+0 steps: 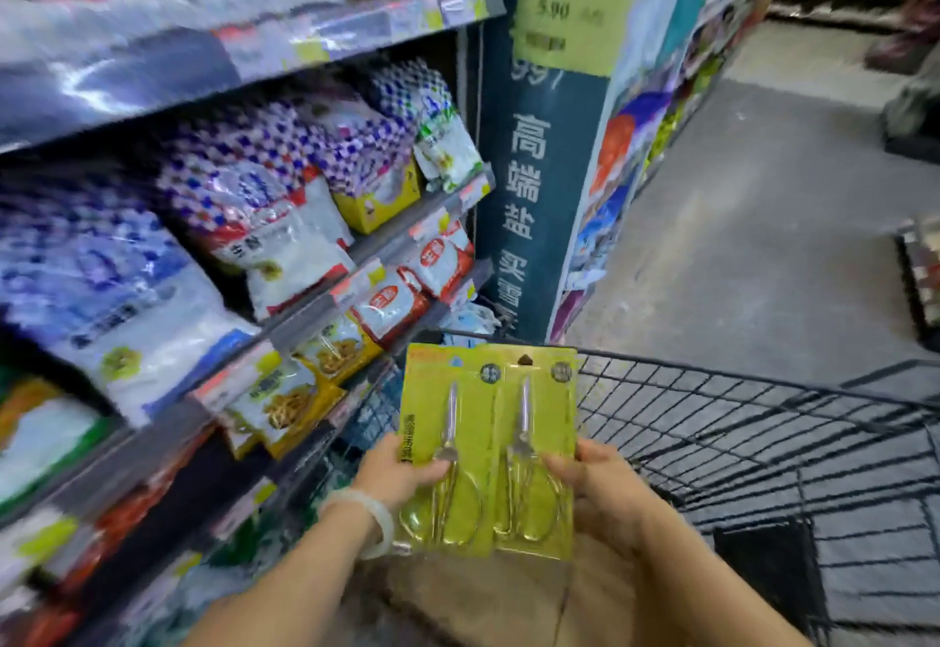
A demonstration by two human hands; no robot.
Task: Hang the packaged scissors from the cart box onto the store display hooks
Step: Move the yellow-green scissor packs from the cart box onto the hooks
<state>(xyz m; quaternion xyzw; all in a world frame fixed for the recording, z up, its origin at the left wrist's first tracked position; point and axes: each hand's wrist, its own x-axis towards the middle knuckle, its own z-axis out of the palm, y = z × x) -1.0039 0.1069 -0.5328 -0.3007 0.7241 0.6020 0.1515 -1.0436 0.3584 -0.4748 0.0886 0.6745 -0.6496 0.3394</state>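
Two scissor packs (488,448) held side by side above the cart (763,443) box (488,600); left hand (402,473) grips left pack, right hand (592,483) grips right. Pickup step done, I'd say. No hooks in view; next: find them, line up hang holes.

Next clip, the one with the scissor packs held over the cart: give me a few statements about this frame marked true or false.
1. Two green scissor packs are held side by side. True.
2. Only one hand holds them. False: the left hand and right hand each grip a lower side.
3. The packs hang on a display hook. False: they are in the hands, above the cart.
4. A pale bangle sits on the left wrist. True.
5. Shelves of bagged goods stand to the left. True.
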